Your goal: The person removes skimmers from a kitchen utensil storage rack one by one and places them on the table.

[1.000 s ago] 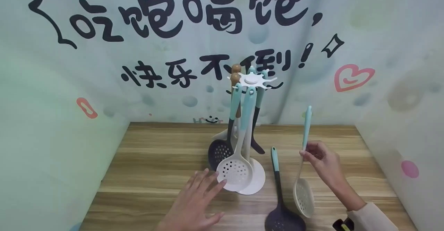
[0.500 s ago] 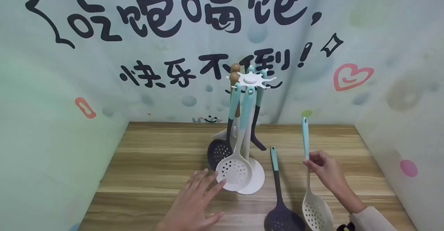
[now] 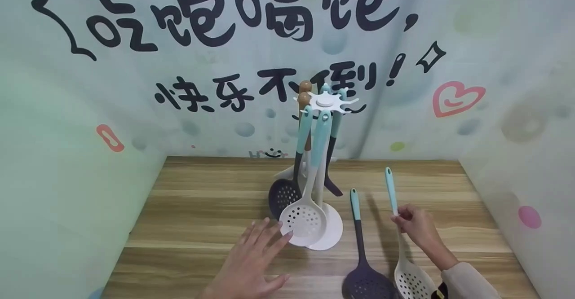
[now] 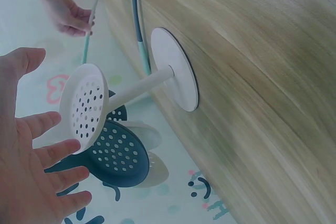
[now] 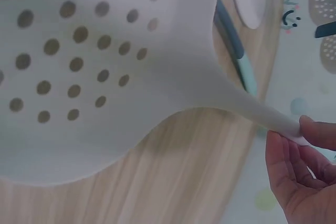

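My right hand [image 3: 417, 229] pinches a cream skimmer [image 3: 409, 277] between thumb and fingers, low on its pale blue handle. Its holed bowl points toward me and fills much of the right wrist view, where the fingertips [image 5: 281, 142] grip the neck end. At the utensil rack [image 3: 336, 231], my left hand [image 3: 251, 261] is spread with straight fingers, right by a hanging white skimmer [image 3: 302, 223]. The left wrist view has the palm [image 4: 26, 166] facing that skimmer's bowl. A dark skimmer [image 3: 366, 281] with a pale blue handle lies on the wooden table, left of the held one.
A dark holed skimmer [image 3: 283, 195], a dark utensil [image 3: 332, 182] and wooden-handled utensils [image 3: 305, 97] also hang from the rack's white top [image 3: 327, 103]. Behind the table [image 3: 202, 200] stands a printed cloth backdrop [image 3: 215, 133], with side walls left and right.
My right hand has lowered the cream skimmer toward the table and drawn it nearer to me, its handle dropping and tipping left. My left hand stays in place.
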{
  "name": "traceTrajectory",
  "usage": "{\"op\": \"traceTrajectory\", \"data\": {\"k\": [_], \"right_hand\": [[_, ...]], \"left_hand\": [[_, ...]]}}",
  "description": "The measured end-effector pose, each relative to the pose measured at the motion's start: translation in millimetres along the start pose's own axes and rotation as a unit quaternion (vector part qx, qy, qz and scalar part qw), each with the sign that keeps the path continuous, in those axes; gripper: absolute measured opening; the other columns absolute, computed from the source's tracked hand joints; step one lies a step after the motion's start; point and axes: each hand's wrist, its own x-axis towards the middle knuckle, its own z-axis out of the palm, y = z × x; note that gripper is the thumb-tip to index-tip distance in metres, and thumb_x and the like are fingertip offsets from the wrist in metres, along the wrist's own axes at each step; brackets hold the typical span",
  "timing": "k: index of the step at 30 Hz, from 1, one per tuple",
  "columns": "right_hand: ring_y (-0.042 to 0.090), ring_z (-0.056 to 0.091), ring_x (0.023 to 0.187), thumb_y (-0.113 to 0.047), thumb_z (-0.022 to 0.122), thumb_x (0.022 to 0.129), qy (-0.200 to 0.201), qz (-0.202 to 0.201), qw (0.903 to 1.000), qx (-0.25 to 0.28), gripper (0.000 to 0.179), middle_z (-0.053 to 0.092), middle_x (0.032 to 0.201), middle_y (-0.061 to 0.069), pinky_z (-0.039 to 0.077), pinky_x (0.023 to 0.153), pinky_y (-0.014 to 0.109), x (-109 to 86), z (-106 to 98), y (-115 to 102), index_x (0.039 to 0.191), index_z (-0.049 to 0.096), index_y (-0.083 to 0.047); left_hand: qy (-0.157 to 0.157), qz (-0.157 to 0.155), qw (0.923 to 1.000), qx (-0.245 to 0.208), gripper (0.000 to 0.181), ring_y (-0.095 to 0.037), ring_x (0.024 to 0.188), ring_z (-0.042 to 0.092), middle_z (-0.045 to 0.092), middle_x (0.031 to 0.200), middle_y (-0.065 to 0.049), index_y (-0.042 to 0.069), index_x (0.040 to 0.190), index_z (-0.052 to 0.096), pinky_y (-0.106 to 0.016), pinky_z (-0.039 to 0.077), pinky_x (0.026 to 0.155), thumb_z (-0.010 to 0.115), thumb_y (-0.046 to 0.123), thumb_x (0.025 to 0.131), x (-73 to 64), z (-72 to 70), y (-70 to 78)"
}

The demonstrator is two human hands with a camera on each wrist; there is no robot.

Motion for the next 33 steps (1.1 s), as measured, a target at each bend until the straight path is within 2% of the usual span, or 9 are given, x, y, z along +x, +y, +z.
{"op": "traceTrajectory", "data": {"k": [9,16,21,33], "right_hand": [[0.013,0.057,0.058,0.001,0.062,0.084,-0.015,0.006,0.9989,-0.043,0.014,0.066,0.077,0.016,0.047,0.047,0.020,10.1,14,15,0.093,0.060,0.011],[0.014,0.058,0.058,0.002,0.063,0.082,-0.023,0.004,0.9956,-0.091,0.016,0.066,0.077,0.020,0.048,0.048,0.024,15.7,19,18,0.092,0.062,0.014],[0.017,0.060,0.061,0.001,0.063,0.082,-0.042,-0.010,0.9904,-0.131,0.016,0.066,0.079,0.023,0.051,0.050,0.027,18.3,21,19,0.090,0.064,0.015],[0.012,0.051,0.055,0.000,0.063,0.081,-0.066,-0.008,0.9834,-0.169,0.012,0.064,0.067,0.011,0.045,0.046,0.025,21.9,28,18,0.081,0.067,0.011]], "left_hand": [[-0.003,-0.002,1.0000,-0.001,0.080,-0.032,0.132,0.038,0.040,0.145,-0.006,0.022,0.141,0.038,-0.049,0.033,0.108,0.059,0.064,0.076,0.1,0.0,0.1],[-0.008,-0.005,1.0000,0.003,0.079,-0.031,0.132,0.038,0.040,0.145,-0.006,0.023,0.141,0.038,-0.049,0.032,0.108,0.057,0.064,0.077,-1.0,0.4,-0.7],[0.001,0.002,0.9999,0.013,0.078,-0.030,0.131,0.039,0.041,0.144,-0.006,0.023,0.140,0.040,-0.048,0.035,0.107,0.057,0.064,0.076,-0.2,0.7,-0.8],[-0.004,0.004,0.9999,0.011,0.076,-0.030,0.132,0.039,0.041,0.144,-0.006,0.023,0.140,0.039,-0.047,0.033,0.108,0.055,0.064,0.078,-0.4,0.9,-1.2]]}}
